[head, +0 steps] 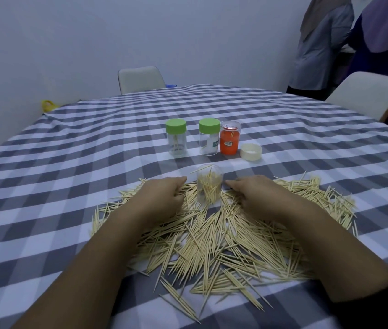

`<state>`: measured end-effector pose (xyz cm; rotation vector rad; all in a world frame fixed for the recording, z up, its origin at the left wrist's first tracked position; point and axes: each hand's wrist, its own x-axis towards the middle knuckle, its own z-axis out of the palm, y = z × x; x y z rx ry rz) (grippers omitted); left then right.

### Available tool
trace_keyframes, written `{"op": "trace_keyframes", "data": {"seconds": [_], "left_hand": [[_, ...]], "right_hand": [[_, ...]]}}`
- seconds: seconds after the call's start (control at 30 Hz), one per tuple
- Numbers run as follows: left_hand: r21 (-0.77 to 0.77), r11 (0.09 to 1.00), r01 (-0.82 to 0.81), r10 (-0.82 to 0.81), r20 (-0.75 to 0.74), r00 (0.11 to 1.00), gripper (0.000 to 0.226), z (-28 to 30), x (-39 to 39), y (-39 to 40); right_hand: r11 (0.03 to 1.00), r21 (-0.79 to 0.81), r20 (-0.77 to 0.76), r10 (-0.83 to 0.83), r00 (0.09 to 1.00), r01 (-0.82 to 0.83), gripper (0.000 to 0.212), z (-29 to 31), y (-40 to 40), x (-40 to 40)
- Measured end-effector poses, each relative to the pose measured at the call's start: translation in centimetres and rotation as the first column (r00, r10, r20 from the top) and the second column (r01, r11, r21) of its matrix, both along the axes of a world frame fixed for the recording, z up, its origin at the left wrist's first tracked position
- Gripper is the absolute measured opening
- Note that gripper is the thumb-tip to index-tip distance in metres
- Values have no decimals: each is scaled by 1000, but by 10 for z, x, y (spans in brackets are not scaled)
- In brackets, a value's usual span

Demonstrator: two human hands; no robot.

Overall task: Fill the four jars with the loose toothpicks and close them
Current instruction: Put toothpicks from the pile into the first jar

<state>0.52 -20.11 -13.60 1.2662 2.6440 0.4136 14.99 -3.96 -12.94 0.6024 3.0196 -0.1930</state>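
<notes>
centrally, an open clear jar [209, 185] stands upright amid the heap of loose toothpicks [216, 238], partly filled, a few sticks poking over its rim. the left hand [164, 193] lies on the pile just left of it, fingers curled into the toothpicks; whether it grips any i cannot tell. the right hand [254, 194] rests just right of the jar, fingers bent down on the sticks, grip equally unclear. above centre stand two green-lidded jars [176, 141] [209, 137], an orange jar [230, 137] and a cream lid [251, 151] on the checked tablecloth [69, 162].
</notes>
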Motion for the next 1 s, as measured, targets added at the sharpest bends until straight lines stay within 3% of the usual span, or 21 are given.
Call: {"op": "trace_keyframes", "data": {"seconds": [0.2, 0.5, 0.63, 0.8, 0.9, 1.0], "left_hand": [[-115, 993, 34, -56, -191, 980, 51, -2, -2, 1], [-104, 995, 12, -49, -366, 929, 39, -9, -3, 14], [-10, 1000, 13, -15, -381, 924, 33, -12, -5, 12], [150, 988, -21, 76, -370, 926, 41, -12, -13, 8], [258, 966, -15, 107, -348, 931, 32, -10, -14, 8], [411, 911, -27, 156, -283, 946, 24, -7, -13, 6]], "right_hand": [[990, 139, 26, 29, 999, -33, 41, -2, 2, -3], [992, 124, -78, -26, 997, 36, 26, -5, 1, -5], [989, 116, -77, -78, 994, 86, 24, 0, 2, -4], [986, 80, -203, -129, 971, 147, 25, 4, 7, -2], [981, -71, -328, -196, 924, 182, 23, 5, 6, 0], [957, -262, -531, -249, 810, 122, 22, 5, 3, 1]]}}
